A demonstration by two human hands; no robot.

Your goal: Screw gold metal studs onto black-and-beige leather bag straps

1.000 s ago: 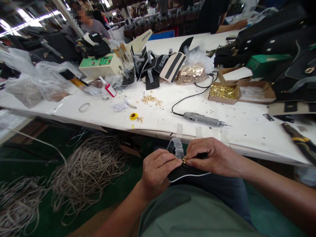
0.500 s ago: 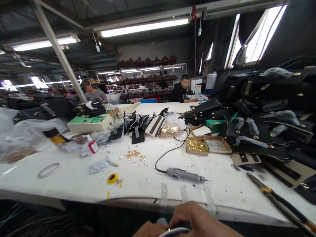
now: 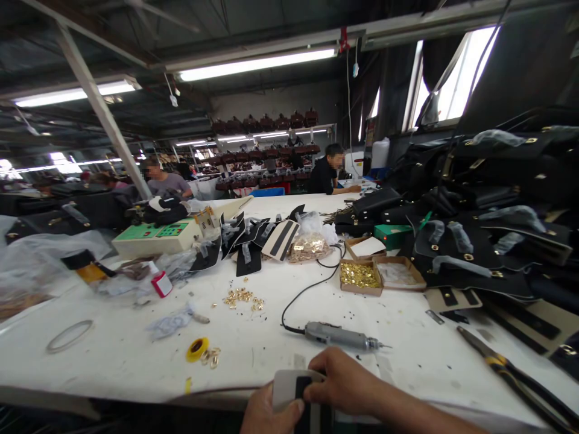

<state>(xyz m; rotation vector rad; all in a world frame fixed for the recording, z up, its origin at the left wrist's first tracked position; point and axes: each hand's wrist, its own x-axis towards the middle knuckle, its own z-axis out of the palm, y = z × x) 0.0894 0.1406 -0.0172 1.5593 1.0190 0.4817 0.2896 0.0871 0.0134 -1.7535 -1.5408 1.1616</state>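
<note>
Both my hands meet at the near edge of the white table (image 3: pixel 113 355), low in the head view. My left hand (image 3: pixel 266 416) and my right hand (image 3: pixel 344 383) both grip a small flat piece (image 3: pixel 289 386), pale grey with a black strip down its middle. My fingers are closed on it from either side. A grey electric screwdriver (image 3: pixel 339 336) with a black cord lies just beyond my right hand. A yellow tape roll (image 3: pixel 197 349) and a few gold rings (image 3: pixel 210 357) sit left of my hands.
Gold hardware is scattered mid-table (image 3: pixel 242 297) and fills a cardboard box (image 3: pixel 359 276). Black bag parts are stacked at the right (image 3: pixel 488 241). Pliers (image 3: pixel 502 364) lie at the right edge. A green-topped machine (image 3: pixel 156 237) stands at the back left. Two people work at the far end.
The camera has tilted up from my lap to the table. My hands have risen to the table edge, and the piece now shows its pale side with the black strip.
</note>
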